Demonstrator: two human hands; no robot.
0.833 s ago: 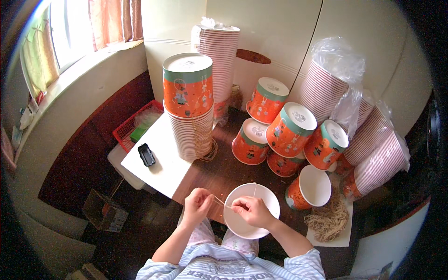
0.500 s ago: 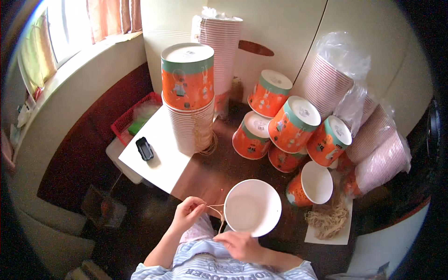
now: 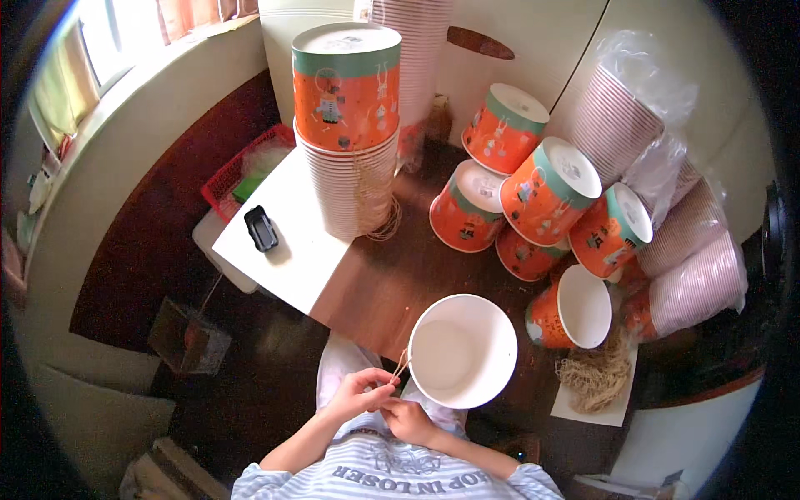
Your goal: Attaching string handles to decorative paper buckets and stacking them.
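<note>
A paper bucket (image 3: 462, 350) with a plain white inside rests in front of me, its mouth tilted up toward me. From the left side of its rim runs a thin tan string (image 3: 402, 363). My left hand (image 3: 363, 393) pinches this string between thumb and fingertips, just left of the bucket. Right below those fingertips, my right hand (image 3: 408, 420) is closed at the string's lower part, its thumb and forefinger close to the left hand. The string's end is hidden between the two hands.
A tall stack of buckets (image 3: 346, 187) with strings hanging off it stands on a white board (image 3: 283, 275), beside a small black tray (image 3: 261, 229). Several orange buckets (image 3: 546, 187) pile up at the right. A bundle of tan strings (image 3: 596, 379) lies near an open orange bucket (image 3: 550, 317).
My hands have come together: the left moved right and down, the right slightly up and left. The string between them is drawn closer to the rim. The view has tipped downward.
</note>
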